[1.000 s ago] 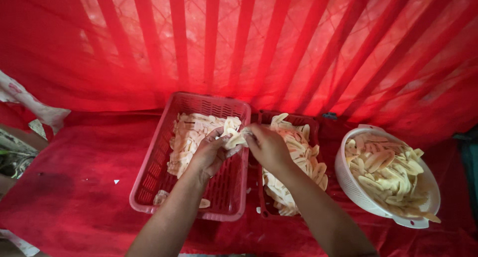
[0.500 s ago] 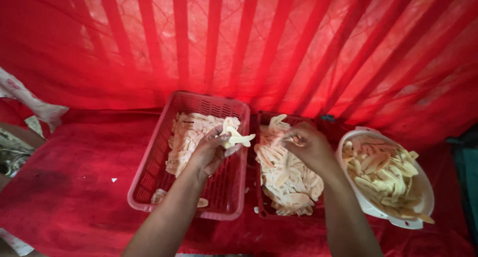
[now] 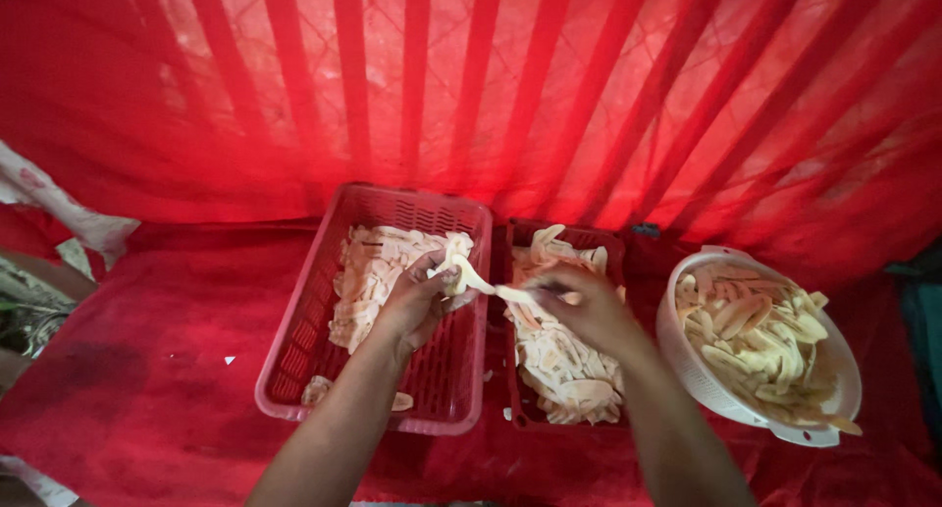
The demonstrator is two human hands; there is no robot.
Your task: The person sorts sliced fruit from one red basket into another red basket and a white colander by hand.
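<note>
The person is leaning over a red cloth, both hands meeting above two baskets. The left hand is curling its fingers around a small bunch of pale slices, gripping them so that they are sticking up just above the knuckles. The right hand is pinching one long pale strip between thumb and fingertips; the strip is reaching leftward from those fingers and touching the bunch in the left hand, so the two hands are joined by it.

Directly below the left fingers a pink slotted basket is sitting, with a heap of slices lying beyond and to the left of them. Under the right fingers a darker red basket is holding more slices, piled mostly on the near side of the hand. Off to the right of the right fingers, apart from them, a white colander is sitting full of longer cut strips.

Behind everything, beyond both sets of fingers, a red net curtain is hanging, light glowing through its folds.
</note>
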